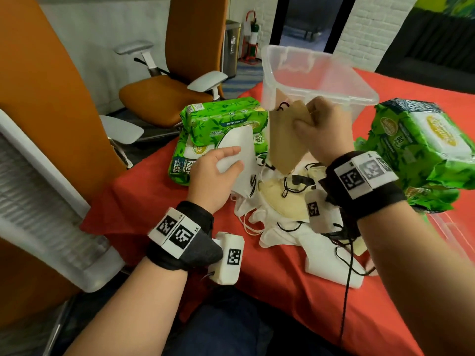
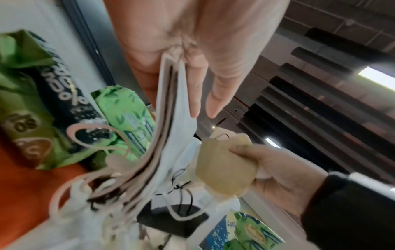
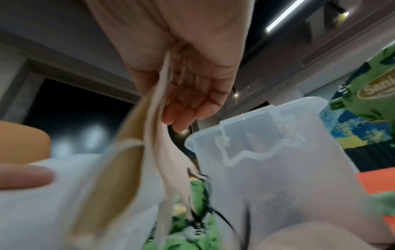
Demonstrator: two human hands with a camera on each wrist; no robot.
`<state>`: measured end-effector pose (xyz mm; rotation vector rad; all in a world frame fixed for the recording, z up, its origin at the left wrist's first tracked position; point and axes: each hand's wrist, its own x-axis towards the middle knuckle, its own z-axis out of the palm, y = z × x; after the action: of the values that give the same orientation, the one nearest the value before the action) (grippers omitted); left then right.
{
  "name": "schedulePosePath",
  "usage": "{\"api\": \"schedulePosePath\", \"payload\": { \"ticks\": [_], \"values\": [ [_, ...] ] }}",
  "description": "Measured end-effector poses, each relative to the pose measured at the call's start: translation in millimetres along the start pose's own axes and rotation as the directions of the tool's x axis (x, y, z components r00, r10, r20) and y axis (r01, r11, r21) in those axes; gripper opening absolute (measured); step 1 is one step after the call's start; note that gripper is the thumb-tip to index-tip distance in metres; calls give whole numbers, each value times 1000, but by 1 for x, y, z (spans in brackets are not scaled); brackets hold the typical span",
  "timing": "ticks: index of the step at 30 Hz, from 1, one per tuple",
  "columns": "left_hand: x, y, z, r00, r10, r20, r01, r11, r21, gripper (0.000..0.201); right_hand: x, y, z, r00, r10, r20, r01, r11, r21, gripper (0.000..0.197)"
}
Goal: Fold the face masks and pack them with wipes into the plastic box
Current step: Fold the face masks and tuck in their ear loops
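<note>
Above the heap of loose face masks (image 1: 280,211) on the red-covered counter (image 1: 295,299), I hold two folded masks up, one per hand. My right hand (image 1: 322,134) pinches the tan mask (image 1: 284,140) near its top edge, fingers curled round it, so it hangs just in front of the near wall of the plastic box (image 1: 318,80); its black ear loop dangles against that wall. My left hand (image 1: 214,173) grips a white mask (image 1: 239,150), thumb on top and fingers beneath; the left wrist view shows several layered edges in that grip, but I cannot count them. How many masks lie in the heap I cannot tell either: white and cream ones tangled with black and white loops.

I count one clear box, lidless, standing at the far side of the counter beyond my right hand. Two green wipe packs (image 1: 218,134) are stacked left of it, behind my left hand, and a further green pack (image 1: 421,150) sits to the right of my right wrist; more green wrapping shows beneath it.

Beyond the counter stand orange office chairs (image 1: 164,96) with grey armrests, a grey bin, and a dark doorway in a white brick wall.
</note>
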<state>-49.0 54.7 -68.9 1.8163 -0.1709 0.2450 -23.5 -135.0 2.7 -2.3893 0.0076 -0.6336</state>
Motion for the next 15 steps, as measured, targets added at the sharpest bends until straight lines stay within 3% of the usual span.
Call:
{"api": "schedulePosePath", "payload": {
  "ticks": [2, 6, 10, 12, 13, 15],
  "values": [
    [-5, 10, 6, 999, 24, 26, -23, 1000, -7, 33, -10, -8, 2, 999, -15, 30, 12, 995, 100, 10],
    [-15, 27, 15, 993, 42, 108, -22, 985, -172, 53, -34, -21, 11, 972, -26, 234, -43, 957, 288, 25],
    [-16, 29, 11, 993, -42, 108, 77, 936, -344, 35, -44, -28, 11, 932, -77, 355, -96, 890, 446, 36],
    [-15, 26, 9, 996, -60, 65, 77, 948, -309, 10, -44, -25, 13, 928, -85, 362, -113, 863, 492, 15],
    [-13, 23, 9, 996, -72, 46, 82, 955, -285, 7, -44, -24, 14, 932, -80, 355, -125, 846, 519, 12],
    [-12, 19, 8, 996, -78, 43, 86, 965, -246, 14, -42, -19, 15, 941, -50, 335, -144, 837, 528, 32]
  ]
}}
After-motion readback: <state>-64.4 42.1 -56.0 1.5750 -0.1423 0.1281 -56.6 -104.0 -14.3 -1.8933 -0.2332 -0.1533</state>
